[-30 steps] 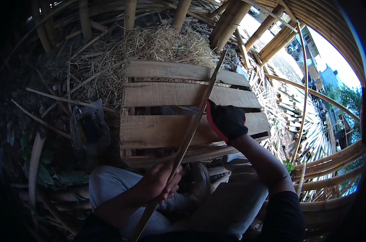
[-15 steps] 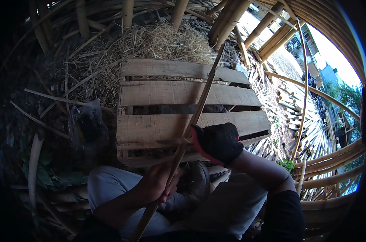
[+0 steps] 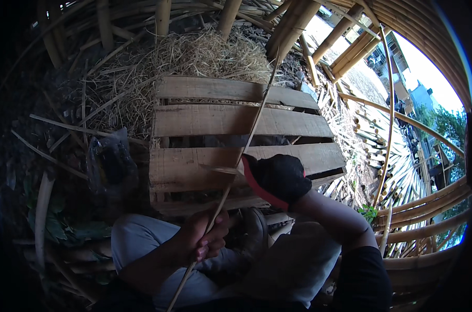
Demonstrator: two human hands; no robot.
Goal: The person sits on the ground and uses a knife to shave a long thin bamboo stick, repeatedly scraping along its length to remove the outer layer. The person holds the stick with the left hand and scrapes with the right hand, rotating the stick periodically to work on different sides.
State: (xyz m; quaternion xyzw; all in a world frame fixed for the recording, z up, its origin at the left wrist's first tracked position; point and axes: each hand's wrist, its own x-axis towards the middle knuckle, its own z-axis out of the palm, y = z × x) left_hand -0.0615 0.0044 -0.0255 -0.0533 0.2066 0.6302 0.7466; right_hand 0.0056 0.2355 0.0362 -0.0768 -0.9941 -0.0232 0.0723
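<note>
The thin, light, bendy bamboo strip [image 3: 246, 148] lies slanted over the pallet [image 3: 194, 122], left hand [image 3: 204, 236] clenched low on it, gloved right hand [image 3: 277, 179] gripping a blade [image 3: 220, 169] against its middle.

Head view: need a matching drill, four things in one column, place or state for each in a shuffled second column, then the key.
Things:
1. left hand
2. right hand
3. bamboo strip
4. wooden pallet

Place or state:
A. in a black glove with a red cuff
B. bare, closed around the lower part of the strip
C. lies flat, with dry straw behind it
D. thin and long, runs slantwise across the slats

Pairs: 1-B, 2-A, 3-D, 4-C
</note>
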